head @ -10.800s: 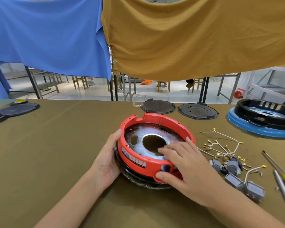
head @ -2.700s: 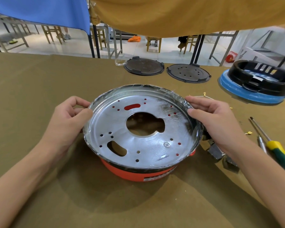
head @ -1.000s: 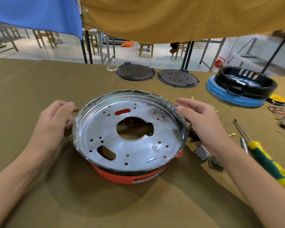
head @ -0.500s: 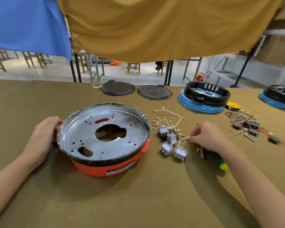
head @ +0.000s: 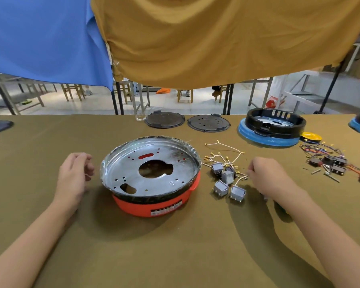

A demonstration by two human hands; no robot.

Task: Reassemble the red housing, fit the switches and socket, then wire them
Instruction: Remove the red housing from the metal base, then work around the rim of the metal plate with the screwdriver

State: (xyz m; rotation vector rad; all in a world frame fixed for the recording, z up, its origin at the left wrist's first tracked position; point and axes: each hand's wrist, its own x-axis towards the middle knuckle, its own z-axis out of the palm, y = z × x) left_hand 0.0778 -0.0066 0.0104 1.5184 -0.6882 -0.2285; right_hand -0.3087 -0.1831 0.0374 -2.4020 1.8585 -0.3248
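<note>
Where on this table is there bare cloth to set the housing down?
Bare cloth lies left of the left hand and in front of the red housing. Crowded: switches and wires beside the right hand.

Housing (head: 154, 206) sits between both hands; switches (head: 227, 181) lie right of it.

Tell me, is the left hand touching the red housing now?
Apart. The head view shows a strip of brown cloth between the left hand and the red housing.
</note>
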